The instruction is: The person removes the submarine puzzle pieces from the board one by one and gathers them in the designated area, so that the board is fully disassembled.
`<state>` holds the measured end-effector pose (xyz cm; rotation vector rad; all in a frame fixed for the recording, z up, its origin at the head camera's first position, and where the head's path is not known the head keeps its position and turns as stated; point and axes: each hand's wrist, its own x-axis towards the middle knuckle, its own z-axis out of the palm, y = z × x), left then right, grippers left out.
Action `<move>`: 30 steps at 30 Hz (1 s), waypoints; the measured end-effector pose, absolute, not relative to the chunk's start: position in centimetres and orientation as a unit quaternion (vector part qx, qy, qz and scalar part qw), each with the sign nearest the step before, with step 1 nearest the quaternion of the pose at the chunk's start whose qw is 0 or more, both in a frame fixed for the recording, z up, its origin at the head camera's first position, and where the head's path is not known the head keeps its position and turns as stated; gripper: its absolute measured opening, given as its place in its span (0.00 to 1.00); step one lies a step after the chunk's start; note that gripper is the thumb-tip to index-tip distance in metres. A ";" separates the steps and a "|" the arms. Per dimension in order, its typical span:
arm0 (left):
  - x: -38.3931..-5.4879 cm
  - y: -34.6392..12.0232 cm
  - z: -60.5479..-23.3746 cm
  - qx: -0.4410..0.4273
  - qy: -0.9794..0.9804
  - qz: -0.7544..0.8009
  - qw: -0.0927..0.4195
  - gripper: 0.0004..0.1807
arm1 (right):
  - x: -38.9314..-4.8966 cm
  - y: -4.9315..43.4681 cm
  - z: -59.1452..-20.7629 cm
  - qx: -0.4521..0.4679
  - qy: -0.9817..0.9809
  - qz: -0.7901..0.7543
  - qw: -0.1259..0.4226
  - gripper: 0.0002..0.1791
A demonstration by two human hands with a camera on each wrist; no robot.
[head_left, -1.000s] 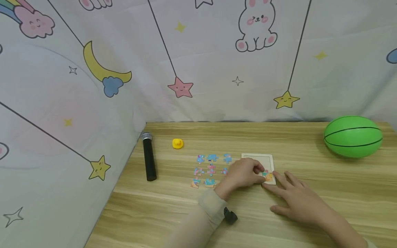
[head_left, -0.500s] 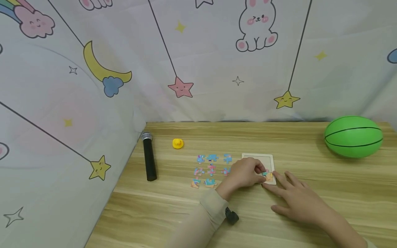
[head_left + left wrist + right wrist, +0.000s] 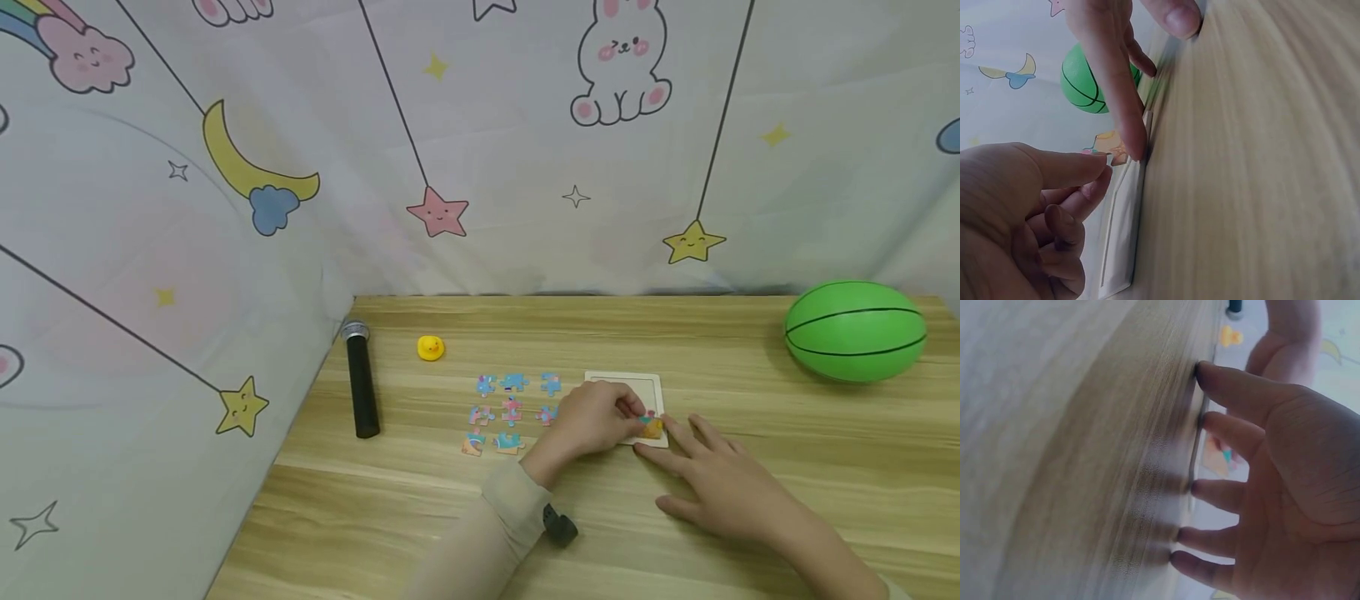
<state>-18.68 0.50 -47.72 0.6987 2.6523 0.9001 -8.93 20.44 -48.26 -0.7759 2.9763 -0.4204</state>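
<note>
Between thumb and forefinger my left hand [image 3: 592,418] pinches a small orange and teal jigsaw piece [image 3: 651,427]. The piece is at the lower right corner of a pale square puzzle tray [image 3: 657,392]. In the left wrist view the piece [image 3: 1110,145] stands tilted against the tray's edge, its lower part behind my fingers. My right hand [image 3: 723,487] has its fingers spread, with fingertips on the tabletop and against the tray's near right corner. Several loose jigsaw pieces [image 3: 512,410] lie in rows left of the tray, mostly blue and pink.
A black microphone [image 3: 362,383] lies at the table's left, with a yellow rubber duck [image 3: 431,348] beside it. A green ball [image 3: 855,332] rests at the back right. Behind the wooden table [image 3: 712,333] hangs a printed cloth [image 3: 510,150]. A black device [image 3: 558,527] is at my left wrist.
The jigsaw piece has turned and shifted slightly within my left fingers, at the tray's corner. My right hand holds its place.
</note>
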 end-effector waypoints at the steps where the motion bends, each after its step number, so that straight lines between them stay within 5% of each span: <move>1: -18.7 0.5 -47.7 0.239 0.910 0.316 0.126 0.04 | -8.9 20.4 -48.3 -0.251 0.958 -0.135 0.018 0.35; 30: -17.3 -9.2 -46.3 0.185 0.905 0.367 0.113 0.02 | -9.0 20.5 -48.1 -0.245 0.960 -0.133 0.030 0.35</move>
